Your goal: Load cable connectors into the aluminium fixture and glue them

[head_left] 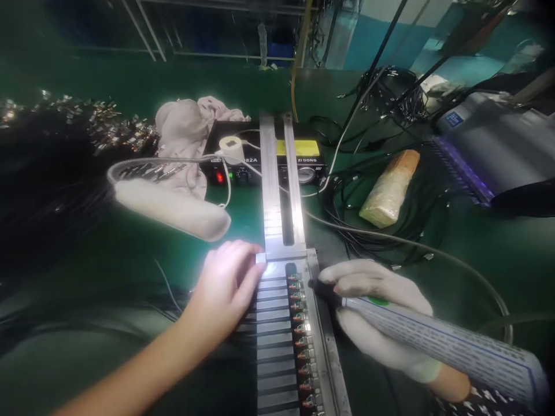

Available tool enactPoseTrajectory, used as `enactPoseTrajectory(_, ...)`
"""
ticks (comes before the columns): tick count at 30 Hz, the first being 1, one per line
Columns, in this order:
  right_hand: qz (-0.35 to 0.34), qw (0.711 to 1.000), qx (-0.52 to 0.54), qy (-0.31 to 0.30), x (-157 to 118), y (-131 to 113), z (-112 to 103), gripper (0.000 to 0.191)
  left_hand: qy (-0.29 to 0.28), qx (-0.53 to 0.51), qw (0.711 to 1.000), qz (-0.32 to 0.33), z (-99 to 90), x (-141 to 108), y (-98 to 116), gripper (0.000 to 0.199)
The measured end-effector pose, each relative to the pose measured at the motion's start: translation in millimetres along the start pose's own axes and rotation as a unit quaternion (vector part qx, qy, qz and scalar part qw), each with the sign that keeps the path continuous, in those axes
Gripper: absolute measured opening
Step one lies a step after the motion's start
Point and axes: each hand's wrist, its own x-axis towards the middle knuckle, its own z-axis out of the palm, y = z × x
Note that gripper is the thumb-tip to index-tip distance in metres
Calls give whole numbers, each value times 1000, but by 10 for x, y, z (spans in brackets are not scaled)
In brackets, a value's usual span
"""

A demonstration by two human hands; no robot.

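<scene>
Printed tube [442,342] in my gloved right hand [399,290], fingers wrapped round it, dark nozzle [327,290] at right edge of slotted metal fixture [277,340] before me; bare left hand [228,283] pinches fixture's left edge.

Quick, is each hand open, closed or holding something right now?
Left hand: curled at the edge of the slotted metal fixture; can't tell whether it grips.
Right hand: gloved, closed around a printed white tube.

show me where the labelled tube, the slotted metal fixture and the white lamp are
labelled tube [440,342], head view: middle of its printed side
slotted metal fixture [274,339], head view: one of its pale crossbars
white lamp [173,209], head view: middle of its long rounded head
</scene>
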Motion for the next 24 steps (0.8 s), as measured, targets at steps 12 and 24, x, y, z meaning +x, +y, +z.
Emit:
enactPoseTrajectory(12,5,1000,-4,-13,-1,24,7,26,-1,7,1000,12,18,-8,-45,20)
enactPoseTrajectory(24,2,1000,-14,-10,54,-10,3,23,10,14,1000,22,14,-9,-43,18)
